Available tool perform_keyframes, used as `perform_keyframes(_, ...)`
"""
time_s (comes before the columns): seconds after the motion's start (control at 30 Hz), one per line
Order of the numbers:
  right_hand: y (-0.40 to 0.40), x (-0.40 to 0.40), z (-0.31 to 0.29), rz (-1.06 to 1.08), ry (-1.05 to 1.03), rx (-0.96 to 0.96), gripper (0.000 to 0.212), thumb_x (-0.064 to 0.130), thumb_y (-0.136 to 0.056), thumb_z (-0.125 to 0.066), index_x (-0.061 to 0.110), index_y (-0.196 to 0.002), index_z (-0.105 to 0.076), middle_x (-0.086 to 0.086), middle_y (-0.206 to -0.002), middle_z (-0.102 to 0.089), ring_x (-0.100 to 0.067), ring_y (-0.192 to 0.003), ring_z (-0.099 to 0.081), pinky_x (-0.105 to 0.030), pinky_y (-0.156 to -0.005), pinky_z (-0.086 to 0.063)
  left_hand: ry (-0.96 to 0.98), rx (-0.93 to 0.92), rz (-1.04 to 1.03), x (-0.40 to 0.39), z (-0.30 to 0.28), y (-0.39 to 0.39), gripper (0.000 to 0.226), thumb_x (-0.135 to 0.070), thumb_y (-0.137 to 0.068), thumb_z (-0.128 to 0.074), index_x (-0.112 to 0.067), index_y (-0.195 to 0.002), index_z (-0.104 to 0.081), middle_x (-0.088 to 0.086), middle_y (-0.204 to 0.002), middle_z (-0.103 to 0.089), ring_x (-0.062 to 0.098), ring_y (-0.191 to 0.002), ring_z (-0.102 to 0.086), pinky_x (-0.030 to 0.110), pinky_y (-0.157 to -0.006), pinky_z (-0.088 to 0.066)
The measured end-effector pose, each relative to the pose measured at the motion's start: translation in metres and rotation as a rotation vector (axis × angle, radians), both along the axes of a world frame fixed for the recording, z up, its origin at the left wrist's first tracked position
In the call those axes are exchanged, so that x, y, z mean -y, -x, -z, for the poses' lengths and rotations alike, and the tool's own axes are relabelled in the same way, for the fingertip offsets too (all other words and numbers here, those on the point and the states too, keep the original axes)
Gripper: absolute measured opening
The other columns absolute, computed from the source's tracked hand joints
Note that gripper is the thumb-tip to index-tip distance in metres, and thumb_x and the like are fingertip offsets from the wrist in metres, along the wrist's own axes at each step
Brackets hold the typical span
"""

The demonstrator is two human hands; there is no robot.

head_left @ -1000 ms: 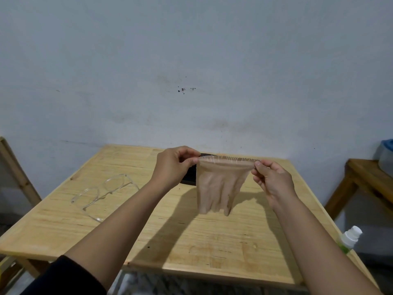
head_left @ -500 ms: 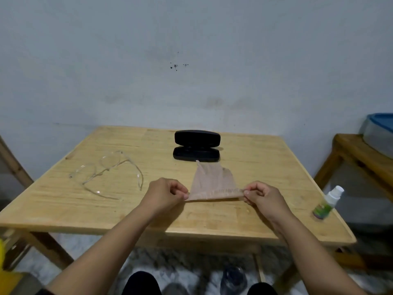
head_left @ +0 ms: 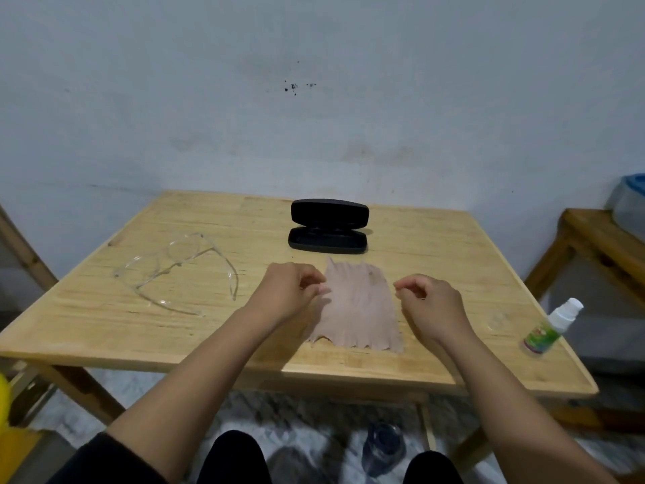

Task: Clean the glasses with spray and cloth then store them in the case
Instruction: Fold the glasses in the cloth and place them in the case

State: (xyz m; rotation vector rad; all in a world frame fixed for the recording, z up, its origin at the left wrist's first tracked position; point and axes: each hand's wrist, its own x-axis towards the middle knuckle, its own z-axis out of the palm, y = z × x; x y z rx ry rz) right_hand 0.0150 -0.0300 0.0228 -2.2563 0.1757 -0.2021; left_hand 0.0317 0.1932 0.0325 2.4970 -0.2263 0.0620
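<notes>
Your cleaning cloth lies flat on the wooden tabletop, spread out between your two hands, with its near edge close to the front of the table. Your left hand is loosely curled at the left edge of the cloth — the fingertips seem to touch the fabric, but they grasp nothing. Your right hand is also loosely curled and empty, just beside the right edge of the cloth, apart from it.

The clear glasses rest on the tabletop to the left of your left hand, with both temples unfolded. The black glasses case stands open just behind the cloth, its lid upright toward the wall. The small spray bottle — white cap, green label — stands tilted near the right edge of the tabletop, well apart from your right hand.
</notes>
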Motion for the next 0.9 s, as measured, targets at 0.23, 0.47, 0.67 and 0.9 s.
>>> perform_keyframes(0.23,-0.032,-0.021,0.013,-0.211,0.265,0.039,0.024,0.008,-0.091,-0.049,0.000,-0.104,-0.068,-0.013,-0.105,-0.069,-0.027,-0.099,-0.061,-0.024,-0.076,-0.043,-0.165,0.027,0.120,0.022,0.018,-0.032,0.024,-0.031,-0.087,-0.061,-0.016,-0.104,-0.066,0.003,-0.108,-0.068,0.023,-0.100,-0.059,0.021,-0.084,-0.040)
perform_keyframes(0.47,-0.045,-0.018,0.023,-0.140,0.326,0.033,0.024,0.004,-0.087,-0.048,-0.011,-0.099,-0.063,-0.024,-0.101,-0.065,-0.031,-0.098,-0.055,-0.036,-0.082,-0.040,-0.245,0.029,0.041,0.012,0.026,-0.043,0.035,-0.043,-0.083,-0.062,-0.009,-0.075,-0.056,0.001,-0.079,-0.059,0.019,-0.079,-0.051,0.027,-0.066,-0.038)
perform_keyframes(0.67,-0.029,-0.018,0.020,-0.194,0.271,0.097,0.028,0.015,-0.089,-0.057,0.010,-0.115,-0.065,-0.006,-0.117,-0.065,-0.013,-0.104,-0.054,-0.009,-0.079,-0.031,-0.145,0.079,0.062,0.006,0.022,-0.031,0.046,-0.048,-0.080,-0.064,-0.018,-0.116,-0.063,-0.001,-0.121,-0.064,0.019,-0.114,-0.054,0.029,-0.094,-0.042)
perform_keyframes(0.9,0.005,-0.008,0.019,-0.354,0.359,0.077,0.038,0.028,-0.083,-0.068,0.019,-0.120,-0.063,0.004,-0.123,-0.062,-0.002,-0.106,-0.051,-0.002,-0.088,-0.026,-0.199,-0.001,0.150,-0.008,0.023,-0.002,0.070,-0.053,-0.068,-0.072,-0.021,-0.127,-0.054,-0.003,-0.130,-0.058,0.015,-0.117,-0.051,0.023,-0.092,-0.040)
